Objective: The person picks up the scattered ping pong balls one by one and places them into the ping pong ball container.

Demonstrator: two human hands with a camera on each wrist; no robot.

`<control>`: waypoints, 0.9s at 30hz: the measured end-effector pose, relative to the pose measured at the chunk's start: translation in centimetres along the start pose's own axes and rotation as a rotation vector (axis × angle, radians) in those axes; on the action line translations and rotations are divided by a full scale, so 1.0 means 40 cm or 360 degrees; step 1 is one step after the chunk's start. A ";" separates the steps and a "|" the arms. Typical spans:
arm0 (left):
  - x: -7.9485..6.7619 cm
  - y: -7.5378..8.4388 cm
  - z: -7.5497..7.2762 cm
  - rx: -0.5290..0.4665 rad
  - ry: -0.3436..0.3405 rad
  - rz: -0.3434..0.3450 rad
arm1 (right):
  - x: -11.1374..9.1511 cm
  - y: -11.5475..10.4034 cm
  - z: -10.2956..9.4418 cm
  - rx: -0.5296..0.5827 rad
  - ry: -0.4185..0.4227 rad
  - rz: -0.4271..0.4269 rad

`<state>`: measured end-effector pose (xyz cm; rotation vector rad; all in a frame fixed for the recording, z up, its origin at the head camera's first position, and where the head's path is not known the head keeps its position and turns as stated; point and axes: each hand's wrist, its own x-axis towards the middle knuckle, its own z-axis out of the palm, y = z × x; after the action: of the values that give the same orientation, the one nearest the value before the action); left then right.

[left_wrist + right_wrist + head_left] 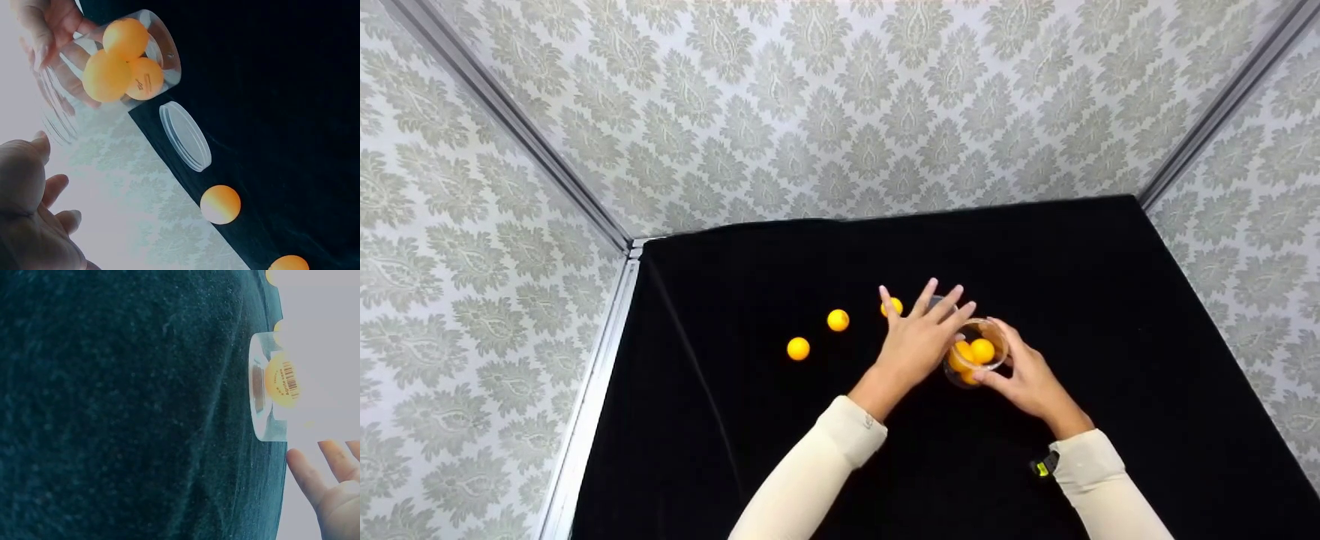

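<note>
My right hand [1031,379] grips a clear plastic jar [175,70] from its right side, thumb and fingers about the wall near the rim. Several orange table tennis balls [982,351] lie inside; one ball [284,379] shows printed lettering. My left hand [919,337] is spread with straight fingers just left of the jar's mouth, over the cloth. In the left wrist view its fingers hang apart from the jar and hold nothing. Partly behind those fingers in the head view, a clear round lid [185,136] lies on the cloth.
Three loose orange balls lie left of the jar: a near ball [799,349], a middle ball [838,320] and one ball [891,307] partly behind the left hand. Black cloth [720,300] covers the table. Patterned walls [847,112] stand behind and beside it.
</note>
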<state>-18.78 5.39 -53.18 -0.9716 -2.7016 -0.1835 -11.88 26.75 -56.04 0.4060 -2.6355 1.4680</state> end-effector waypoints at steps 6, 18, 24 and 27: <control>0.010 -0.035 0.012 -0.0031 -0.0059 -0.0077 | 0.002 0.002 0.004 0.0037 0.0003 0.0027; 0.016 -0.115 0.063 -0.0014 -0.0178 -0.0255 | 0.002 -0.001 0.006 0.0066 0.0034 0.0042; 0.017 -0.150 0.086 0.0016 -0.0273 -0.0351 | 0.000 -0.001 0.008 0.0074 0.0051 0.0012; 0.018 -0.163 0.096 0.0025 -0.0295 -0.0388 | -0.001 -0.002 0.008 0.0084 0.0053 0.0016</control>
<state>-24.26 1.59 -56.83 -0.6821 -2.9833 -0.1235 -11.79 26.44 -56.17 0.3705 -2.5820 1.5360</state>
